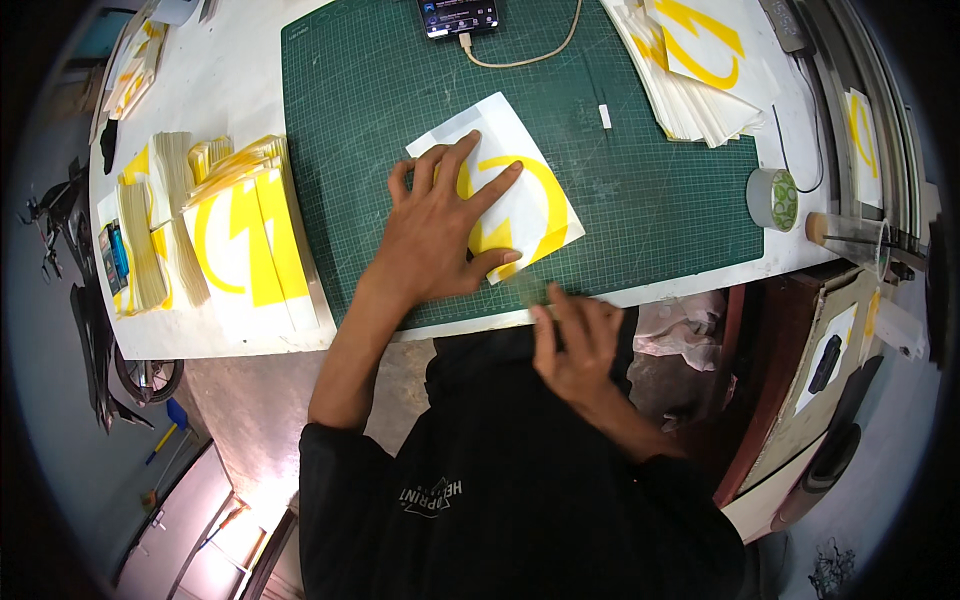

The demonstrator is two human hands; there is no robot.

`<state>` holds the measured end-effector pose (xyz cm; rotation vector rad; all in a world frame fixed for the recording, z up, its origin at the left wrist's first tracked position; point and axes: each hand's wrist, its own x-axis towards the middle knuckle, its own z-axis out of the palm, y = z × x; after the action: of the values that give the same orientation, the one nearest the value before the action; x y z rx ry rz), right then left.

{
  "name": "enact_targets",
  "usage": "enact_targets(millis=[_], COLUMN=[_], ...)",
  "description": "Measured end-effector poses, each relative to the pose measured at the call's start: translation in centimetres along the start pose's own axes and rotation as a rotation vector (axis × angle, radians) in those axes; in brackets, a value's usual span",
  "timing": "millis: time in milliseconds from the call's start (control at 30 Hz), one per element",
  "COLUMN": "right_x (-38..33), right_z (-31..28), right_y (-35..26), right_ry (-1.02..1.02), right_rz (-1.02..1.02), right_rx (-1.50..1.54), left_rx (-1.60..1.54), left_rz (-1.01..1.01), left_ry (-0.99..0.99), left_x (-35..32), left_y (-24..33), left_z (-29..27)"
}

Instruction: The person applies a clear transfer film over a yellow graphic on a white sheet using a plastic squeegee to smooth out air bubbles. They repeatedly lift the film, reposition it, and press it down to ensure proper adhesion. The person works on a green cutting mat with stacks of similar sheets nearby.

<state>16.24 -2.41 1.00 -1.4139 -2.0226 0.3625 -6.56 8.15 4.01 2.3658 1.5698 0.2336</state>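
Note:
My left hand (432, 228) lies with fingers spread on a white square sheet (541, 190) with a bold yellow design, pressing it against the green cutting mat (660, 220). The sheet sits at an angle, and its lower corner points toward the table's front edge. My right hand (580, 345) hovers by that edge, just right of and below the corner. Its fingers are bent around a pale, smeared thing (531, 292) at the fingertips, too blurred to name.
Stacks of yellow-and-white sheets (245, 235) stand on the left; another pile (690, 85) lies at the upper right. A phone (457, 16) with a charging cable (540, 58) is at the top. A tape roll (773, 199) and a clear cup (858, 243) stand at the right.

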Motion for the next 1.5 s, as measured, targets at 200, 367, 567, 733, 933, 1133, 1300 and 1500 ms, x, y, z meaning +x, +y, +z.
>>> enact_targets(millis=[200, 367, 567, 733, 933, 1133, 1300, 1500], right_x=[0.8, 6.0, 6.8, 7.2, 8.6, 8.4, 7.5, 8.1], right_z=[-1.0, -3.5, -1.7, -0.7, -1.8, -1.6, -1.8, -3.4], right_y=[2.9, 9.3, 4.9, 4.7, 5.4, 5.3, 5.1, 7.2], right_ry=[0.040, 0.133, 0.094, 0.056, 0.096, -0.013, 0.033, 0.168], right_rz=[0.036, 0.078, -0.007, -0.050, -0.110, -0.073, -0.153, -0.118], right_rx=[-0.135, -0.480, -0.269, -0.305, 0.112, -0.106, 0.406, 0.439], left_rx=[-0.005, 0.083, 0.202, 0.122, -0.227, -0.242, -0.475, -0.524], left_rz=[0.004, 0.000, -0.233, -0.247, -0.149, -0.152, -0.185, -0.613], left_ry=[0.021, 0.134, 0.142, 0.098, 0.375, 0.338, 0.356, 0.661], left_x=[-0.1, -0.6, -3.0, -4.6, -1.7, -0.8, -2.6, -12.1], left_y=[-0.2, 0.2, 3.9, 4.6, 3.2, 2.4, 1.7, -1.2], left_z=[0.1, 1.5, 1.7, 1.2, 0.6, 1.6, 1.3, -5.9])
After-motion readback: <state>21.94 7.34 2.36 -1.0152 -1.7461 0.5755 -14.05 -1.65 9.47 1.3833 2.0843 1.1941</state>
